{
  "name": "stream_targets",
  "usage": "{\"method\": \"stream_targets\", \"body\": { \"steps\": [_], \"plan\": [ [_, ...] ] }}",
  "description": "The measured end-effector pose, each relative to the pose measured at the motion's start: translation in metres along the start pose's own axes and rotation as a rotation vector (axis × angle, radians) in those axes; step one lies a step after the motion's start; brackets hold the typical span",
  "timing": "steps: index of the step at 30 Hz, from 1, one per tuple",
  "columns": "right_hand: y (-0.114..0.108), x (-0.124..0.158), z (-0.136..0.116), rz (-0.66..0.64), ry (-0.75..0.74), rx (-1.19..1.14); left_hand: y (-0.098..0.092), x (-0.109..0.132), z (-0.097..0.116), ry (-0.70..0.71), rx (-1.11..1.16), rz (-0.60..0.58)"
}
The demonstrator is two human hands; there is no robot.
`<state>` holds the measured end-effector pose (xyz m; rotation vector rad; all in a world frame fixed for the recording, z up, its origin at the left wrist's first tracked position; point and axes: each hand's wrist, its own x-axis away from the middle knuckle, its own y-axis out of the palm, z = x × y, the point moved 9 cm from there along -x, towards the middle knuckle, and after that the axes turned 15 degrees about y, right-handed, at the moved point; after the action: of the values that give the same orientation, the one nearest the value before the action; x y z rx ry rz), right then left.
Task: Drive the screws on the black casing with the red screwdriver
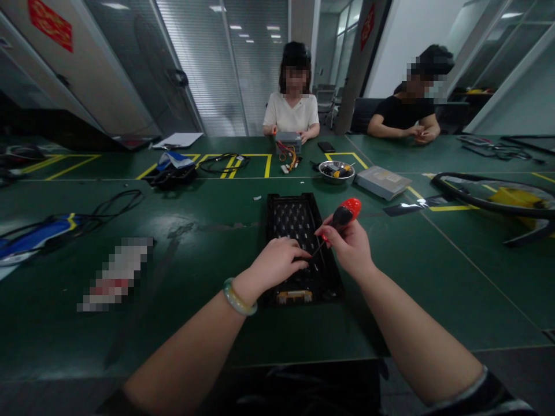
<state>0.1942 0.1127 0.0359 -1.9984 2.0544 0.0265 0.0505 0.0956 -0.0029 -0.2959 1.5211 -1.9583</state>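
A black rectangular housing point(295, 215) lies before me, its inside dotted with rows of small shiny marks. At its near end is a gold-coloured connector-like part point(295, 297). My right hand point(349, 245) grips a screwdriver point(346, 212) with a red and black handle, tilted so its thin shaft points down and left into the housing. My left hand point(280, 263), with a bangle point(239, 297) at the wrist, reaches over the housing. Its thumb and fingers come together beside the screwdriver's tip; whatever they pinch is too small to make out.
Beyond the housing stand a metal bowl of tools point(337, 179) and a flat grey box point(382, 182). Across the table one person handles a grey box with coloured wires point(289, 151); another sits at right. Cables and a blue item point(39, 236) lie left.
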Motion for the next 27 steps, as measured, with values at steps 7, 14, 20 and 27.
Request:
{"method": "stream_targets", "body": {
  "steps": [7,14,20,27],
  "plan": [
    [0.005,0.001,-0.004,-0.063,0.002,-0.091,-0.001,-0.003,0.003,0.019,-0.036,0.028],
    [-0.004,0.006,-0.018,-0.053,-0.025,-0.340,-0.002,-0.001,0.002,0.017,-0.028,0.046],
    [0.014,0.019,-0.030,-0.290,-0.078,-0.358,-0.017,0.011,0.009,0.061,0.162,0.035],
    [0.031,0.033,-0.037,-0.473,-0.121,-0.346,-0.012,0.019,0.026,0.149,0.268,-0.075]
  ]
}}
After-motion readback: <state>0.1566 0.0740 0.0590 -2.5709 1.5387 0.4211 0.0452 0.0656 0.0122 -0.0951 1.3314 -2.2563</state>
